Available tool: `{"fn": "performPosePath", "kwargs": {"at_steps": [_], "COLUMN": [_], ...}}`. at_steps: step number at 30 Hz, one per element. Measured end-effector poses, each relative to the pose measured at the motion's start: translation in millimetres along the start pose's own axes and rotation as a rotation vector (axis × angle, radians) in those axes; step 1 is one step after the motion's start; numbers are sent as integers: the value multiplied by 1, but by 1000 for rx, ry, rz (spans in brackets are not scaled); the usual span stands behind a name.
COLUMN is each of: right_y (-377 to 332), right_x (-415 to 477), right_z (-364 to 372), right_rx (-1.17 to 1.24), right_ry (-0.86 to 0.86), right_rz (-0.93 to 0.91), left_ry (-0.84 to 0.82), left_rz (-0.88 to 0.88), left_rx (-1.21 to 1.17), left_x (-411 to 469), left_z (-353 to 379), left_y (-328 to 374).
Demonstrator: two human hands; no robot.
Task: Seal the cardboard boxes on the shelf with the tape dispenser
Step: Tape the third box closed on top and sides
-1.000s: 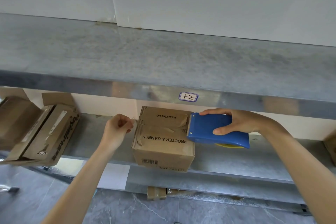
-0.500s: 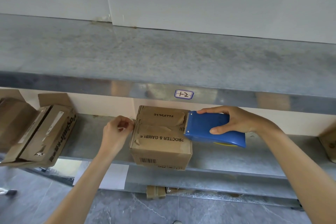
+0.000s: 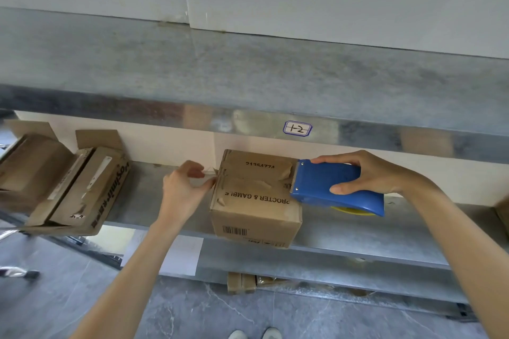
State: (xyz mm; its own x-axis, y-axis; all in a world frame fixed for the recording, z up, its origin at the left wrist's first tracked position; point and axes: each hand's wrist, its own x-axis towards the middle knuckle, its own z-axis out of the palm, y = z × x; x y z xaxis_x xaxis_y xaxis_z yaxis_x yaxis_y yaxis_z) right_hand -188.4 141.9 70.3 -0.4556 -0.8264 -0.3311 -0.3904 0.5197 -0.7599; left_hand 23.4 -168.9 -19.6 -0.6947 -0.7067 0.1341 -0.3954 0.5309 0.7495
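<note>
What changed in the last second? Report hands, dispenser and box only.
Nothing clearly moved; only the view drifted a little. The left hand still pinches the clear tape end at the left top edge of the brown cardboard box, and the right hand still grips the blue plastic tape dispenser at the box's right top edge.

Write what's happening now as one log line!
left hand: pinches tape end beside box | right hand: grips tape dispenser at box

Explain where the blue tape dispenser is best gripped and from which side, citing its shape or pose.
Grip the tape dispenser round its smooth blue body, from the right: its toothed blade faces left at the box, as the right hand shows.
</note>
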Motion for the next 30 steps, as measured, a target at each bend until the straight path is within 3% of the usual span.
{"fn": "performPosePath", "kwargs": {"at_steps": [3, 6, 11, 17, 30], "right_y": [-1, -3, -9, -9, 9], "right_x": [0, -2, -3, -8, -21], "right_z": [0, 0, -1, 0, -8], "right_rx": [-17, -21, -57, -99, -81], "right_ry": [-3, -11, -18, -55, -141], "right_rz": [-9, -11, -13, -25, -32], "left_ry": [16, -121, -332, -252, -283], "left_rz": [132, 287, 477, 568, 616], "left_rx": [0, 19, 357, 453, 476], "left_x": [-7, -19, -27, -29, -27], "left_z": [-1, 8, 40, 45, 38], "left_y": [21, 48, 50, 34, 32]}}
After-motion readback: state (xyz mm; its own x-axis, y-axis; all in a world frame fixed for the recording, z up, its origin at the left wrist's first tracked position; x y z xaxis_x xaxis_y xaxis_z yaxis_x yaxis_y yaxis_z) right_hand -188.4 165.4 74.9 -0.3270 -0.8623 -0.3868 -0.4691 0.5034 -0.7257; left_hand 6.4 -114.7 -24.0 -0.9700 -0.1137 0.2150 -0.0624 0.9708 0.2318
